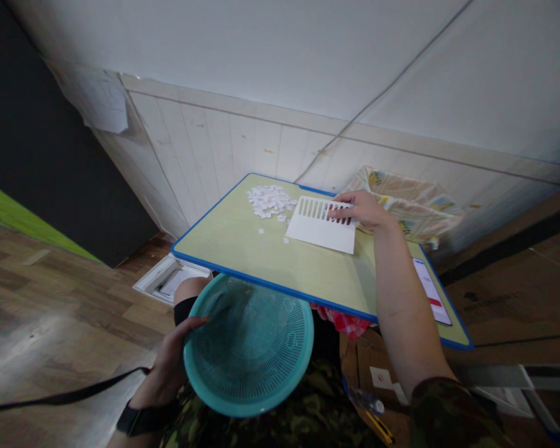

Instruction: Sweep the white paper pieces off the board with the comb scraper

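My left hand (175, 351) grips the left rim of a round teal plastic colander (249, 330), which is tilted below the table's front edge and has nothing visible in it. At the upper right corner of a white slotted card (320, 233), my right hand (361, 210) has its fingers over the slots and holds the card above the tabletop. Dark red shows through the right-hand slots. Beside the card's left edge lies a pile of small white paper pieces (268, 200), with a few loose ones nearer the front.
The pale yellow table (242, 249) has a blue edge and stands against the wall. A cloth-lined basket (410, 199) sits behind its right side. A phone (432, 292) lies at the right. Below are a white tray (170, 277) and a yellow cutter (379, 428).
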{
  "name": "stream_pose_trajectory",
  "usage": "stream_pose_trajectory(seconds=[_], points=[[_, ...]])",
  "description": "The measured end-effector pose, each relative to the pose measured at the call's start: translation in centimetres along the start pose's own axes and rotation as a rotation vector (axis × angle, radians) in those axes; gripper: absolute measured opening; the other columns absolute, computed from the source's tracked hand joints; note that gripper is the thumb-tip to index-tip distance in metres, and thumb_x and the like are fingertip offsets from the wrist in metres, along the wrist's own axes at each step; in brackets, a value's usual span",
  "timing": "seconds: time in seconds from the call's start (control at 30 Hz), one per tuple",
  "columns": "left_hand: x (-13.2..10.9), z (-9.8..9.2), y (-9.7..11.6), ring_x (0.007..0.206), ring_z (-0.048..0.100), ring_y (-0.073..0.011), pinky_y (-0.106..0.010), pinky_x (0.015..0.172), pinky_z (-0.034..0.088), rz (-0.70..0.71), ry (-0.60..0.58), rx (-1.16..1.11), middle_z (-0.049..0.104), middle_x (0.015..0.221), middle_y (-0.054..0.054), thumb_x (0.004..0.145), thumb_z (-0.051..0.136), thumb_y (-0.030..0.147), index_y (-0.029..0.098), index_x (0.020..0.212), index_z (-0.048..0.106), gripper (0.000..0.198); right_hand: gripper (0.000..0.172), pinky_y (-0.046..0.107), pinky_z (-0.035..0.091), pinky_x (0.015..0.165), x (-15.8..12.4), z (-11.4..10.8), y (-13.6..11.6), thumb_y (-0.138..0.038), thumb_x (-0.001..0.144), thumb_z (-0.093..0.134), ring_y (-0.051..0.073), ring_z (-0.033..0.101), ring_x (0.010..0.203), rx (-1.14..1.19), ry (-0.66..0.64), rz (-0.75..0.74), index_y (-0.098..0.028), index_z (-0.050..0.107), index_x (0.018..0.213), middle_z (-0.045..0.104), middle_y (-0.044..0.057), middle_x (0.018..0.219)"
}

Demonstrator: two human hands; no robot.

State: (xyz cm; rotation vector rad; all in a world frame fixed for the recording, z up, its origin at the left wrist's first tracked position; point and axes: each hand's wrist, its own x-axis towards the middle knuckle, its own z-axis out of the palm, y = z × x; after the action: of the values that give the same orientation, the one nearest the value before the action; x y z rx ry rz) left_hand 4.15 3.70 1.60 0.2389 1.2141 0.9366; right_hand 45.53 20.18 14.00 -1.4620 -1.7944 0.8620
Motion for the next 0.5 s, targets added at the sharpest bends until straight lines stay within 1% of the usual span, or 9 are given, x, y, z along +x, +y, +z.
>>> stream_pose_trajectory(seconds=[0.1,0.2,0.3,0.4,0.5], points=[[0.01,-0.06,-0.01,0.051,0.071,-0.0249,-0.034,0.053,0.060,0.002,0.015,0.016,0.076,0.063,-0.012,0.077,0.061,0.010,0.006,0.096,0.072,0.023,0.045,0.026,0.048,0.054,-0.06,0.01,-0.04,-0.043,0.056,0.083,0.018,0.064,0.062,0.007,0.007,-0.004,-0.016,0.076,0.091,0.075,0.006,0.082],[0.21,-0.28,-0.09,0.053,0.071,-0.0246,-0.034,0.055,0.060,0.012,-0.005,0.019,0.077,0.065,-0.012,0.076,0.062,0.010,0.007,0.087,0.073,0.016,0.044,0.026,0.048,0.054,-0.09,0.01,-0.06,-0.042,0.057,0.083,0.018,0.064,0.062,0.008,0.003,-0.015,-0.016,0.077,0.092,0.075,0.006,0.083],[0.37,-0.50,-0.16,0.054,0.071,-0.0248,-0.034,0.057,0.061,0.007,-0.018,0.032,0.077,0.066,-0.014,0.077,0.062,0.011,0.007,0.080,0.073,0.012,0.047,0.027,0.048,0.054,-0.13,0.03,-0.15,-0.043,0.056,0.083,0.018,0.064,0.063,0.004,0.006,-0.013,-0.016,0.076,0.094,0.075,0.006,0.083],[0.31,-0.54,-0.17,0.053,0.071,-0.0244,-0.034,0.056,0.060,0.008,-0.022,0.036,0.077,0.066,-0.014,0.077,0.062,0.011,0.007,0.077,0.073,0.011,0.048,0.027,0.048,0.054,-0.16,0.09,-0.23,-0.045,0.056,0.083,0.018,0.064,0.063,0.001,0.005,-0.015,-0.016,0.076,0.094,0.075,0.006,0.082],[0.15,-0.36,-0.09,0.050,0.070,-0.0231,-0.032,0.053,0.060,0.008,-0.020,0.029,0.076,0.061,-0.013,0.077,0.062,0.010,0.009,0.074,0.072,0.010,0.049,0.027,0.048,0.054,-0.11,0.17,-0.20,-0.046,0.057,0.083,0.018,0.064,0.063,-0.009,0.000,-0.030,-0.016,0.076,0.094,0.074,0.006,0.080]])
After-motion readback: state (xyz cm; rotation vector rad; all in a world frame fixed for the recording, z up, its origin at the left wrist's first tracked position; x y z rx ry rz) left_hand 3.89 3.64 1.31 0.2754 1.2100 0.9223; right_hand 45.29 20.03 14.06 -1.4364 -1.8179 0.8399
